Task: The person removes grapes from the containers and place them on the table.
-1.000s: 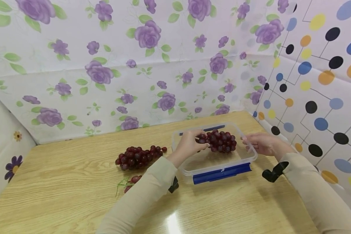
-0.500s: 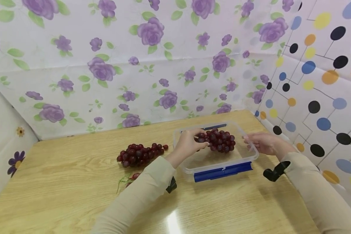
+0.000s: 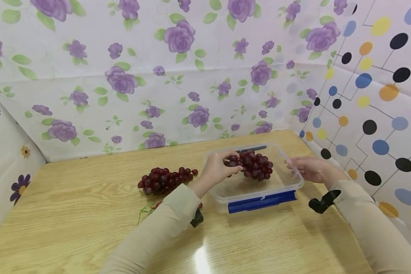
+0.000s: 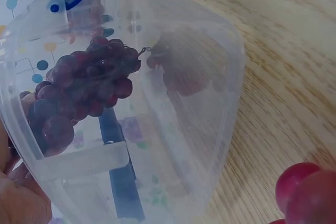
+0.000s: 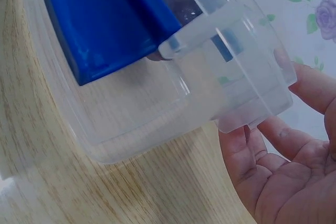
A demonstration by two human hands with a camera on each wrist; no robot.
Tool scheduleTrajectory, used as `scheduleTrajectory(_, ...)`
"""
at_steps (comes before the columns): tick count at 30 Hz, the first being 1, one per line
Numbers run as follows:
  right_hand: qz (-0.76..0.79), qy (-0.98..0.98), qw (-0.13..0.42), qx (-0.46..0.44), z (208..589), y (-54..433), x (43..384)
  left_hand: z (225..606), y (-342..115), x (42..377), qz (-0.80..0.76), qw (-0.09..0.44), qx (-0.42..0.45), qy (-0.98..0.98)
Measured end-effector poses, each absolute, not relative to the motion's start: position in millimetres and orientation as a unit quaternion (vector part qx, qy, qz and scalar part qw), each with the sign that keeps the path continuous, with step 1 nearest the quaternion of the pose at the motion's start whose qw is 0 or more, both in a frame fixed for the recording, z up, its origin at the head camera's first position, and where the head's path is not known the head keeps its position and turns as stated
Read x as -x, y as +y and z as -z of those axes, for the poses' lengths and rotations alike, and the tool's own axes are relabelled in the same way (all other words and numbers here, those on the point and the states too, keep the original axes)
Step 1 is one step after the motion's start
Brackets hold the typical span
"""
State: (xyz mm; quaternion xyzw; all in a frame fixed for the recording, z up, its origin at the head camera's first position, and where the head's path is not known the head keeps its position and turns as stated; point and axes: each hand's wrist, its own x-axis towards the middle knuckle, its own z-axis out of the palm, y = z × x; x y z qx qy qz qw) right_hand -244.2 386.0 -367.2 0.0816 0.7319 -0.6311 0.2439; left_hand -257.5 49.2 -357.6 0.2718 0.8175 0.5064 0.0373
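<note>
My left hand (image 3: pixel 216 167) pinches the left end of a bunch of dark red grapes (image 3: pixel 258 166) between thumb and fingers, over the inside of a clear plastic container (image 3: pixel 222 198). Through the container's wall (image 4: pixel 210 108) the left wrist view shows the grapes (image 4: pixel 79 85) hanging low inside, close over its floor. My right hand (image 3: pixel 309 168) holds the right end of the container; in the right wrist view, the thumb lies at the rim and the fingers (image 5: pixel 237 156) curl below it. A blue latch flap (image 3: pixel 260 201) hangs out along the front side.
Left of the container, a second dark grape bunch (image 3: pixel 166 180) lies on the wooden table (image 3: pixel 72 209). Nearer, the left sleeve (image 3: pixel 171 219) partly covers a redder bunch with green stems (image 3: pixel 146 209). Flowered cloth (image 3: pixel 140 95) rises behind, dotted cloth (image 3: pixel 370 133) on the right.
My left hand and its grapes have shifted slightly left within the container. The right hand stays at the container's right end. The left sleeve now covers the redder bunch differently, exposing a grape at its right.
</note>
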Motion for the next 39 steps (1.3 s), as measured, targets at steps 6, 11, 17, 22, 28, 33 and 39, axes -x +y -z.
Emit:
scheduleTrajectory(6,0.628,0.735,0.242,-0.082,368.6,387.9,244.4,358.1,44.9,257.5,-0.525,0.028,-0.275,0.805)
scheduleTrajectory(11,0.629,0.735,0.241,-0.084,369.0,388.6,244.6,355.7,41.8,257.7,-0.541,0.029,-0.268,0.797)
scheduleTrajectory(17,0.610,0.750,0.242,-0.080,369.3,387.0,243.9,351.2,38.1,258.8,-0.537,0.012,-0.272,0.799)
scheduleTrajectory(22,0.603,0.754,0.249,-0.075,369.5,386.3,243.5,347.7,35.1,257.6,-0.553,0.016,-0.271,0.788)
scheduleTrajectory(28,0.603,0.754,0.251,-0.072,369.1,384.9,243.9,343.3,30.2,255.0,-0.575,0.029,-0.267,0.773)
scheduleTrajectory(33,0.616,0.744,0.248,-0.079,367.8,385.7,244.9,339.7,23.3,253.9,-0.571,0.024,-0.261,0.778)
scheduleTrajectory(39,0.623,0.738,0.247,-0.078,367.1,385.0,244.7,339.1,13.9,253.5,-0.569,0.023,-0.244,0.785)
